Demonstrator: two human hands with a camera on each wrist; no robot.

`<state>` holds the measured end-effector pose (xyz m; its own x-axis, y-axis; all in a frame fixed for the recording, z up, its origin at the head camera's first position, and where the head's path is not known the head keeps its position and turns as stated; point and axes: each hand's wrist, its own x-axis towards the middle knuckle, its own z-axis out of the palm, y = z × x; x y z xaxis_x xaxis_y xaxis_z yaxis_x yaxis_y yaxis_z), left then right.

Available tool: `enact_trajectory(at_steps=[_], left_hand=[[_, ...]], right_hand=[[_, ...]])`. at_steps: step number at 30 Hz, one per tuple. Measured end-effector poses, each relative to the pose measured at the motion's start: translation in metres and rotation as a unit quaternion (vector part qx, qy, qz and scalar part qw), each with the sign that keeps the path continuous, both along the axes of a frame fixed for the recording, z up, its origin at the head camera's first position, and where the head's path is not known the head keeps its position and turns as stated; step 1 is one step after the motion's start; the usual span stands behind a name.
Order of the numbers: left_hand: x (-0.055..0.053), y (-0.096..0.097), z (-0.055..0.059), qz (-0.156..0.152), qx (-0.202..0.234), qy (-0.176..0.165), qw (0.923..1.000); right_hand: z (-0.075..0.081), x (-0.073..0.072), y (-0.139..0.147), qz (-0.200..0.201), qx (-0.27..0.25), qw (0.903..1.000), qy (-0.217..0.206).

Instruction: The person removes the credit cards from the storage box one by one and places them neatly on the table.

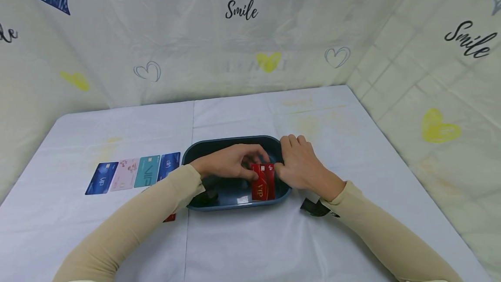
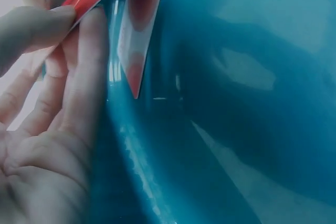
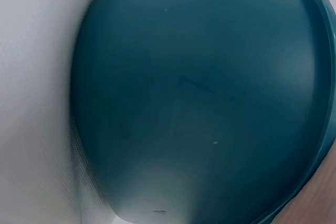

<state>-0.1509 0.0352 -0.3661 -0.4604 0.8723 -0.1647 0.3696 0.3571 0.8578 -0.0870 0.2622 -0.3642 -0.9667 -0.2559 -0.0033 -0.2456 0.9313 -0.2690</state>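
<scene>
My left hand (image 1: 238, 160) reaches into the dark blue-green tray (image 1: 231, 206) and pinches a red VIP card (image 1: 263, 186) near its upper left edge. In the left wrist view, the thumb (image 2: 39, 27) presses on the face of the card, with the fingers behind it. The card stands tilted by the tray's right end, its face towards the head camera. At that end, my right hand (image 1: 299, 164) grips the rim, with its thumb close to the card's upper right corner. The right wrist view looks onto the tray's outer surface (image 3: 199, 93).
Left of the tray lie a blue card (image 1: 102, 178), a pink card (image 1: 124, 174), a teal card (image 1: 147, 171) and another blue card (image 1: 169, 163) in a row. A red corner (image 1: 169, 218) shows from under my left sleeve. A patterned curtain (image 1: 195, 55) hangs behind the white-covered table (image 1: 242, 247).
</scene>
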Motion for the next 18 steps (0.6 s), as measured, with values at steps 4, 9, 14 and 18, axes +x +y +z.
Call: enact_trajectory(at_steps=[4, 9, 14, 18], left_hand=[[0.001, 0.0, 0.003, 0.007, 0.017, 0.012, 0.9997], [0.003, -0.002, 0.011, 0.027, 0.013, 0.027, 0.9992], [0.004, -0.008, 0.019, 0.059, -0.004, 0.051, 0.9969], [0.003, -0.015, 0.022, 0.076, -0.002, 0.041, 0.9963]], right_hand=[[0.001, 0.0, -0.001, -0.004, 0.001, 1.0, -0.007], [0.002, 0.001, -0.001, -0.004, -0.003, 0.9999, -0.01], [0.003, 0.002, -0.001, -0.001, -0.003, 1.0, -0.004], [0.003, 0.002, 0.0, -0.001, 0.002, 1.0, -0.005]])
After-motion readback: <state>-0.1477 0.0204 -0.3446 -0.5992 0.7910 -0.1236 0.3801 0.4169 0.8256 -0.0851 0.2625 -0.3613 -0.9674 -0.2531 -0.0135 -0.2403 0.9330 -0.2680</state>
